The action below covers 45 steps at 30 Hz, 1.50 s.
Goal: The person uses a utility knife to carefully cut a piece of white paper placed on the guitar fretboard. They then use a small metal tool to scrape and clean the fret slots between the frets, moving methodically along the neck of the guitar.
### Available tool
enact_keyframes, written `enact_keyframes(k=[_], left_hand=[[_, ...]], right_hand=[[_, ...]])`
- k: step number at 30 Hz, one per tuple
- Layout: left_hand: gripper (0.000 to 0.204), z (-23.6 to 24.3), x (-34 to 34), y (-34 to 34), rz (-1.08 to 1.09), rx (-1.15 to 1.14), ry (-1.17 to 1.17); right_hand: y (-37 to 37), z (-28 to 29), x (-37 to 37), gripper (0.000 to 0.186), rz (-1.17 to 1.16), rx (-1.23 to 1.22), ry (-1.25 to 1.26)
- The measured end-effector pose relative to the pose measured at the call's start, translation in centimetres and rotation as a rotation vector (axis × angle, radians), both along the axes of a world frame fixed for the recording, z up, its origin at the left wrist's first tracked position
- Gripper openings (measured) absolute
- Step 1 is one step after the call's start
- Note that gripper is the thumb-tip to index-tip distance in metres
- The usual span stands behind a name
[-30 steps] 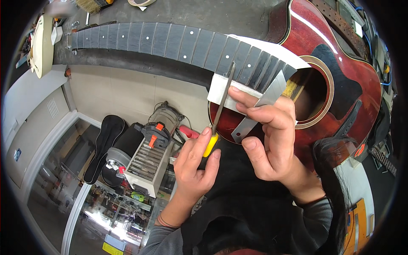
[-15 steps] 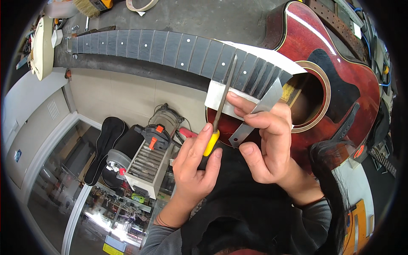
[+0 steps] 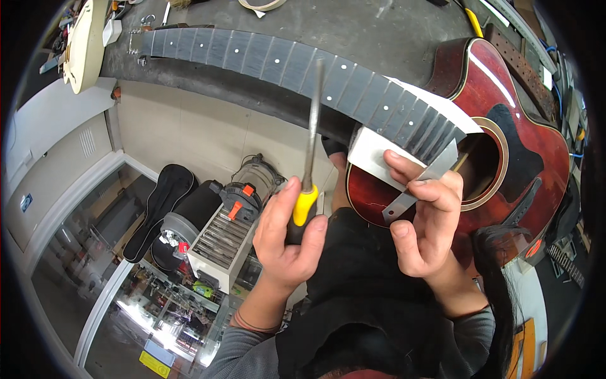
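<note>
My left hand [image 3: 284, 240] is closed on the yellow-and-black handle of a long thin file [image 3: 314, 132], angled upward with its tip over the middle of the fretboard [image 3: 290, 63]. My right hand [image 3: 429, 234] has curled fingers gripping a perforated steel strip [image 3: 440, 161], which lies across the fretboard's body end; its fingertips are by a white sheet [image 3: 375, 151] along the fretboard's lower edge. The dark fretboard, dotted with white markers, extends from a glossy red acoustic guitar [image 3: 536, 170]. The guitar's soundhole [image 3: 476, 180] is just right of my right hand.
The dark workbench [image 3: 353, 25] holds a tape roll [image 3: 261, 6]. A cream guitar body [image 3: 85, 41] sits at the left. Below the bench are a vacuum [image 3: 249, 180], a rack of metal rods [image 3: 222, 243], a black case [image 3: 161, 208] and a glass-fronted cabinet [image 3: 72, 246].
The file's blade has swung more upright and its tip has moved left along the fretboard. The view has shifted, with the guitar now farther right and my legs partly showing.
</note>
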<state>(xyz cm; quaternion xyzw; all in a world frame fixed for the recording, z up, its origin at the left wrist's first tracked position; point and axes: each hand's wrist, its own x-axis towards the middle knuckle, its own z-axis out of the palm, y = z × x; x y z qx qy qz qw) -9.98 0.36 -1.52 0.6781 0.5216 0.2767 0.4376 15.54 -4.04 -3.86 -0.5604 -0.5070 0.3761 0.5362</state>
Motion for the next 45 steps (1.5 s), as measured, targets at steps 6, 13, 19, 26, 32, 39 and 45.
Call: enact_keyframes(k=[6, 13, 19, 26, 32, 39, 45], left_hand=[[0.069, -0.7, -2.7, -1.2, 0.152, -0.115, -0.003], [0.068, -1.5, -5.1, -0.3, 0.036, -0.005, 0.082], [0.072, -1.2, -4.6, 2.2, -0.227, 0.104, 0.070], [0.073, -1.7, -4.1, 2.7, -0.207, 0.110, 0.054], [0.072, -1.3, -3.9, 3.1, -0.225, 0.115, 0.114], [0.070, -1.4, -3.8, 2.7, -0.212, 0.125, 0.100], [0.071, -1.1, -3.7, 2.2, -0.210, 0.107, 0.138]], right_hand=[[0.2, -0.1, -0.8, 0.046, -0.037, -0.011, -0.058], [0.5, 0.9, -1.0, 0.051, -0.017, -0.060, -0.243], [3.2, 1.3, -2.7, 0.056, 0.087, -0.060, -0.224], [6.0, 1.5, -4.0, 0.060, 0.122, -0.052, -0.275], [6.1, 1.2, -4.5, 0.070, 0.097, -0.054, -0.156], [6.4, 1.6, -4.0, 0.071, 0.141, -0.062, -0.181], [6.2, 1.0, -4.0, 0.070, 0.137, -0.040, -0.119]])
